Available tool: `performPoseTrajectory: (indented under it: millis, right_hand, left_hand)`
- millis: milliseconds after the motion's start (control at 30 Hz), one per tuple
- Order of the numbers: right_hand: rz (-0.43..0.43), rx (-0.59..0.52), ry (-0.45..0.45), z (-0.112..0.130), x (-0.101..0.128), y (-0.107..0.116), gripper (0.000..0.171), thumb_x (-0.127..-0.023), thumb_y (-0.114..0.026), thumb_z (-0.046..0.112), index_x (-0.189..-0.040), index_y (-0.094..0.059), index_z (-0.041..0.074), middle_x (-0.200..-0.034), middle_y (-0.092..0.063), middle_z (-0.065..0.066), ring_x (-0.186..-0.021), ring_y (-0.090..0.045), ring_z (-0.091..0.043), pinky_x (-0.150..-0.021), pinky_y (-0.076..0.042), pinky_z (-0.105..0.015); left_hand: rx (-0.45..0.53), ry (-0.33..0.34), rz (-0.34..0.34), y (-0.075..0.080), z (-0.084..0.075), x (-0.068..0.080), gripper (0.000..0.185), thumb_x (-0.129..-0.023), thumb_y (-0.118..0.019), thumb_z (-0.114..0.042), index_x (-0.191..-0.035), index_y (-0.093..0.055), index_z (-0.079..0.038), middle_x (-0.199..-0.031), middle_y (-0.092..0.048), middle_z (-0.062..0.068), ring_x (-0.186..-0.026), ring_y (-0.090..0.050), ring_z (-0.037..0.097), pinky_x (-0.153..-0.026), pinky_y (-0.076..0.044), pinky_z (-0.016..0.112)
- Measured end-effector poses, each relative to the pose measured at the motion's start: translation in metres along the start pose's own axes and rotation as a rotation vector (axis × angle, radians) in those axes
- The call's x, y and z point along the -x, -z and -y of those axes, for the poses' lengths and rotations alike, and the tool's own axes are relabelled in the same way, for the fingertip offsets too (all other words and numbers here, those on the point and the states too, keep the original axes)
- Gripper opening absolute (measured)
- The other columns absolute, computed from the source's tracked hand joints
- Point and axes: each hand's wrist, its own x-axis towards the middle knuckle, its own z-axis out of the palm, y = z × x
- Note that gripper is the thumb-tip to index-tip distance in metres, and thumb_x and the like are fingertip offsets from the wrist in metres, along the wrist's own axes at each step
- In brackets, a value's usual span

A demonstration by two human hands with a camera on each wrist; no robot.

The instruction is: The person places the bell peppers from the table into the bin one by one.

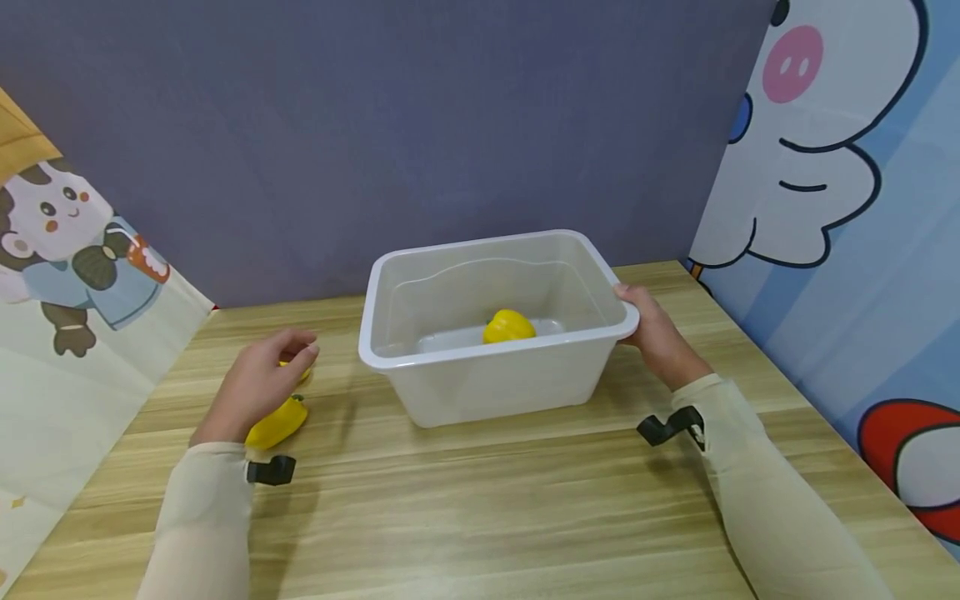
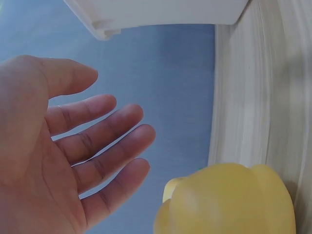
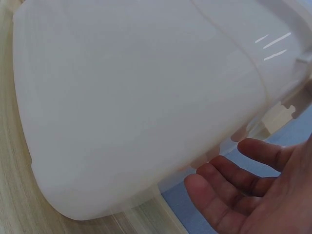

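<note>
A translucent white plastic bin (image 1: 480, 354) stands on the wooden table (image 1: 487, 500), with a yellow bell pepper (image 1: 508, 326) lying on its floor. A second yellow pepper (image 1: 279, 423) lies on the table to the left of the bin. My left hand (image 1: 288, 358) hovers just above this pepper with relaxed, spread fingers. The left wrist view shows the left hand (image 2: 92, 146) apart from the pepper (image 2: 229, 202). My right hand (image 1: 648, 325) is at the bin's right rim, thumb on top. In the right wrist view its fingers (image 3: 229, 180) reach under the rim of the bin (image 3: 136, 107), loosely extended.
A grey-blue backdrop rises behind the table. Cartoon-printed panels close in the left side (image 1: 67, 275) and the right side (image 1: 840, 167). Bare wood shows in front of the bin.
</note>
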Motion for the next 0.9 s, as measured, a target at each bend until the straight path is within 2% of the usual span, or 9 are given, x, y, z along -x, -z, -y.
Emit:
performPoseTrajectory:
  millis: [400,667,900]
  right_hand:
    - [-0.004,-0.011,0.001,0.0,-0.001,0.001,0.067,-0.105,-0.028,0.05,-0.138,-0.043,-0.006,-0.112,-0.059,-0.006,-0.098,-0.054,-0.017,-0.084,-0.043,-0.039]
    - [-0.005,-0.018,0.005,0.0,-0.001,0.001,0.064,-0.105,-0.028,0.049,-0.136,-0.045,-0.004,-0.112,-0.06,-0.005,-0.099,-0.054,-0.018,-0.085,-0.042,-0.04]
    - [-0.001,-0.01,-0.002,0.0,-0.001,0.001,0.065,-0.105,-0.027,0.048,-0.136,-0.044,-0.006,-0.11,-0.061,-0.003,-0.097,-0.054,-0.015,-0.086,-0.042,-0.04]
  left_hand:
    - [0.032,0.027,0.004,-0.002,0.006,0.002,0.048,-0.105,-0.048,-0.041,-0.135,-0.058,-0.004,-0.119,-0.066,0.018,-0.112,-0.057,0.038,-0.094,-0.045,0.058]
    - [0.009,0.069,0.032,-0.001,0.008,0.004,0.056,-0.105,-0.045,-0.048,-0.138,-0.055,-0.004,-0.125,-0.063,0.019,-0.116,-0.055,0.04,-0.096,-0.044,0.06]
    - [-0.017,0.088,0.036,-0.002,0.013,0.007,0.054,-0.105,-0.045,-0.048,-0.134,-0.057,-0.004,-0.123,-0.065,0.018,-0.114,-0.057,0.04,-0.095,-0.045,0.059]
